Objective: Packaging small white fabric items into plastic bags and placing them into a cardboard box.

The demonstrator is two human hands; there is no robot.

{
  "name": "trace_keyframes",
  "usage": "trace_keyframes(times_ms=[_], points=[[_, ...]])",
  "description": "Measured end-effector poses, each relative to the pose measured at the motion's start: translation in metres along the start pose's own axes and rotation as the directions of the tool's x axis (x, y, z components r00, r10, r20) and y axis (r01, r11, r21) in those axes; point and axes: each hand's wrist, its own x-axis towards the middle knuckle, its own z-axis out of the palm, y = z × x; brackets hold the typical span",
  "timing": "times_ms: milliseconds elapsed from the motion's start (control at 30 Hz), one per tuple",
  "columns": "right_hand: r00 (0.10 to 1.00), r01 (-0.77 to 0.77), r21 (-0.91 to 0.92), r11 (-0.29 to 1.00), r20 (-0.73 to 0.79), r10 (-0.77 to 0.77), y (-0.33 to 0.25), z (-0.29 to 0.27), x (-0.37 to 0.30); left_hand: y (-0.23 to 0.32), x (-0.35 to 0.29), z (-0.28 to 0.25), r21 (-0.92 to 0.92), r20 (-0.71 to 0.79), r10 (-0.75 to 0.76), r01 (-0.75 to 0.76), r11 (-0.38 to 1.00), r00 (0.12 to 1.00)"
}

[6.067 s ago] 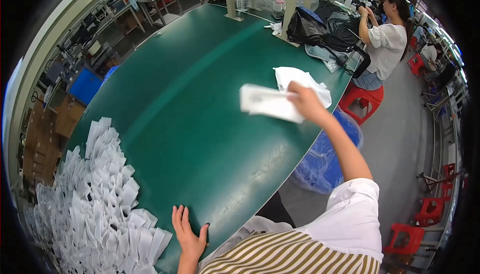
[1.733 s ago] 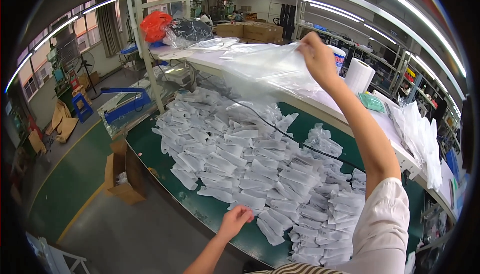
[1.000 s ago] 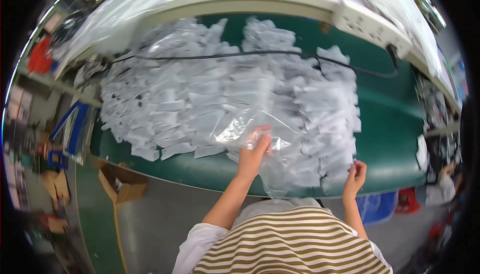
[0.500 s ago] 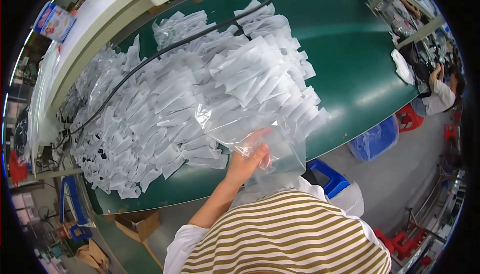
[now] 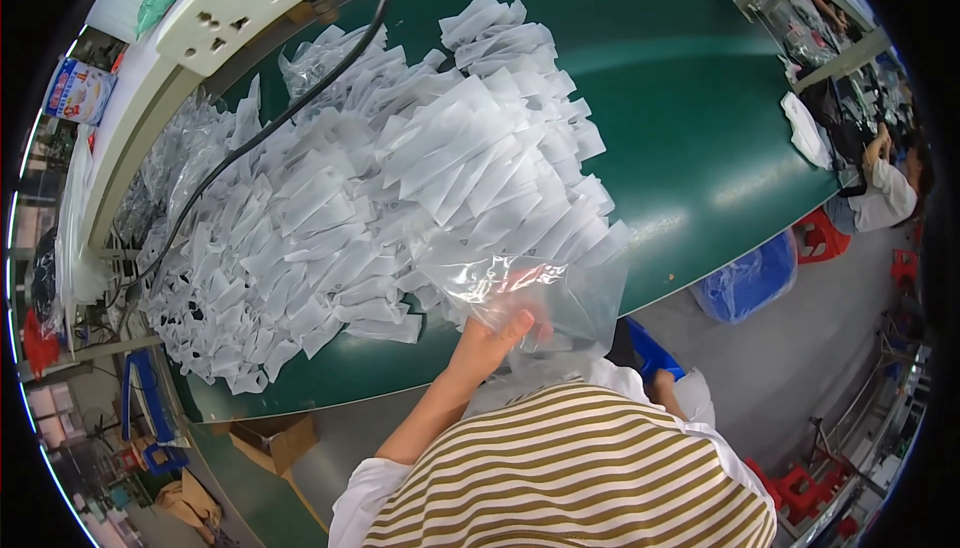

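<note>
My left hand [image 5: 498, 336] is closed on a large clear plastic bag [image 5: 585, 298], just in front of my striped shirt at the table's near edge. Its thumb lies on top, and the other fingers show reddish through the film. Beyond the bag, touching or nearly touching it, spreads a wide heap of small frosted white pouches [image 5: 455, 153] in overlapping rows. Part of my right arm, perhaps with the hand [image 5: 664, 388], shows low at my right side beside a blue stool [image 5: 655, 350]. Its fingers cannot be made out.
The heap lies on a green table [image 5: 680, 128]. A black cable [image 5: 268, 133] runs above it from a white power strip [image 5: 235, 23] on a shelf. Right of the table stand a blue bin [image 5: 750, 283] and a red stool [image 5: 825, 238]; a person [image 5: 880, 193] sits farther off.
My view has shifted a little, so the power strip shows more fully. The bag has spread out over the heap's near edge. Part of my right arm has come into view by the blue stool.
</note>
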Motion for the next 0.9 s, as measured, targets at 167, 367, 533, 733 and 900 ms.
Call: trace_keyframes(times_ms=[167, 367, 533, 733, 900], points=[[0.909, -0.359, 0.553, 0.752, 0.025, 0.415, -0.186, -0.023, 0.015, -0.017, 0.040, 0.044, 0.038, -0.043, -0.006, 0.008, 0.999, 0.999], [0.951, -0.172, 0.479, 0.861, -0.148, 0.273, -0.211, -0.068, 0.068, -0.029, 0.094, 0.089, 0.021, -0.001, -0.050, 0.050, 0.999, 0.999], [0.951, -0.060, 0.414, 0.908, -0.254, 0.179, -0.213, -0.075, 0.099, -0.039, 0.131, 0.129, 0.041, -0.013, -0.090, 0.091, 0.995, 0.996], [0.911, 0.024, 0.337, 0.941, -0.395, 0.118, -0.202, -0.051, 0.077, -0.054, 0.137, 0.145, 0.089, 0.037, -0.145, 0.141, 0.986, 0.989], [0.871, 0.202, 0.626, 0.753, -0.466, 0.154, -0.217, -0.069, 0.025, -0.059, 0.131, 0.133, 0.313, 0.096, -0.198, 0.160, 0.936, 0.975]])
